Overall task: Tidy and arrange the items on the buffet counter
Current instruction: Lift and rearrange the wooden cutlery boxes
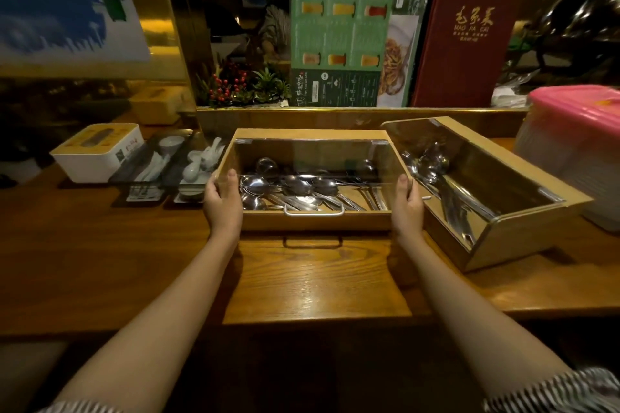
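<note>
Okay, I have both hands on the wooden spoon box (315, 214) at the middle of the counter (100, 261); left hand (222, 195) clasps its left end, right hand (407, 199) its right end, thumbs over the clear lid (312, 157); metal spoons (285, 188) lie inside; a second box (510, 238) sits angled just beside it on the right; a white tissue box (97, 152) stands well to the left.
</note>
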Demonstrator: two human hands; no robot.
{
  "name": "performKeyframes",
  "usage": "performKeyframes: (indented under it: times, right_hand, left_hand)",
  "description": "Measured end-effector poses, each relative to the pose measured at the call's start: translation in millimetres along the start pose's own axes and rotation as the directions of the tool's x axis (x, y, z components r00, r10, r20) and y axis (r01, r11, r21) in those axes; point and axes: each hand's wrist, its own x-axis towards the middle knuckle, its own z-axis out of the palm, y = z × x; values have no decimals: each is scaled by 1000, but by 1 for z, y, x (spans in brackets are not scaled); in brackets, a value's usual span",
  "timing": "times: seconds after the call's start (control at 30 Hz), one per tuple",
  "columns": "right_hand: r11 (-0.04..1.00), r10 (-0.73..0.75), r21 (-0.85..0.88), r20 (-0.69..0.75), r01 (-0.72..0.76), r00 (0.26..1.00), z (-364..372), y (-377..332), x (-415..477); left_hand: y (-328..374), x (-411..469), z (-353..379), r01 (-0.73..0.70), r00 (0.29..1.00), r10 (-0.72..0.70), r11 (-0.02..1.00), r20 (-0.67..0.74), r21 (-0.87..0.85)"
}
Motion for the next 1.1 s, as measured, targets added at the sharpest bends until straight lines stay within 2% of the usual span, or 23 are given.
performKeyframes:
  times: [0.27, 0.67, 1.1]
  right_hand:
    - [998, 44, 38, -38, -42, 998, 7, -16, -4]
    - [998, 15, 61, -47, -12, 999, 3, -6, -3]
    - [999, 18, 46, 24, -19, 1000, 4, -10, 6]
  left_hand:
    - [17, 5, -6, 96, 995, -94, 994, 41, -47]
    - [7, -1, -11, 60, 998, -58, 997, 33, -48]
    - [2, -5, -10, 18, 999, -17, 1000, 38, -6]
